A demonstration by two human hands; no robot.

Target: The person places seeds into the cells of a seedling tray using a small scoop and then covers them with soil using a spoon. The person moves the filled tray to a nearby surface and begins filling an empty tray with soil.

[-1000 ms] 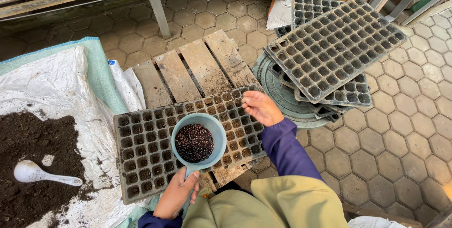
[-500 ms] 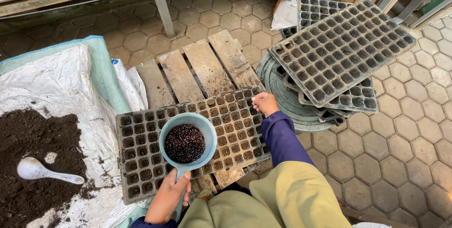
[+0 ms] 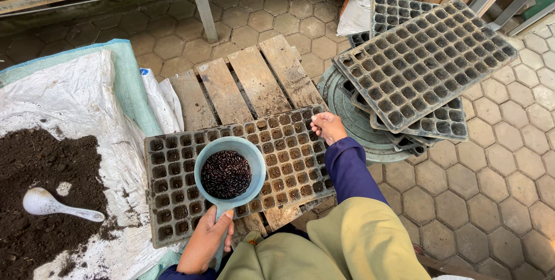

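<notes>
My left fingers [image 3: 222, 222] clamp the blue plastic scoop of dark seeds [image 3: 229, 174] above the black seedling tray [image 3: 173, 199]; right fingers [image 3: 324, 126] pinch together at its far edge, sowing; next cell needs careful aim.

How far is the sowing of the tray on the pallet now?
Done: the tray lies on the pallet, its cells dark with soil. In hand: the left hand holds a scoop of dark seeds over it; the right hand is at the tray's far right corner. Left: stacked trays stand empty; sown cells cannot be told.
</notes>
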